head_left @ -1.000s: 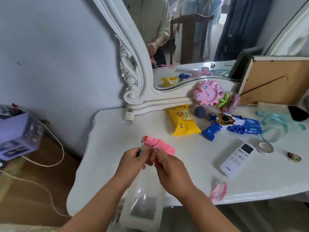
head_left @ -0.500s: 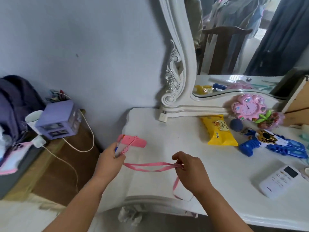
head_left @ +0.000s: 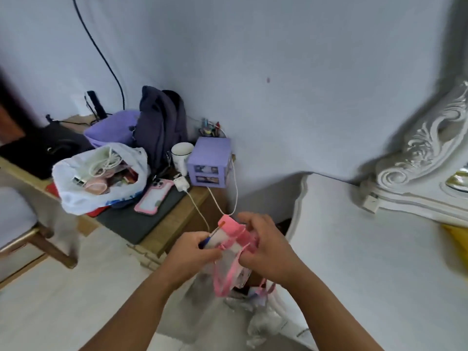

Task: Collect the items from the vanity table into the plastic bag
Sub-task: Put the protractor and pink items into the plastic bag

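Note:
A clear pouch with pink trim and a pink strap (head_left: 231, 252) is held between both hands, just off the left edge of the white vanity table (head_left: 367, 249). My left hand (head_left: 195, 252) pinches its left side together with a thin blue pen or brush. My right hand (head_left: 266, 247) grips the pouch's top right and the bunched strap. A white plastic bag (head_left: 101, 177) stuffed with cables and small items sits open on the low wooden side table at the left. A yellow packet (head_left: 455, 239) peeks in at the right edge.
The wooden side table (head_left: 174, 221) carries a pink-cased phone (head_left: 153, 196), a purple drawer box (head_left: 210, 165), a white mug (head_left: 181, 154), a charger with white cable, bags and a dark jacket. Crumpled plastic (head_left: 263, 320) lies on the floor below my hands. The carved mirror frame (head_left: 425, 150) rises at right.
The view has swung left, away from the vanity toward the side table. My hands came together, gathering the stretched pink strap against the pouch, and moved off the table's left edge.

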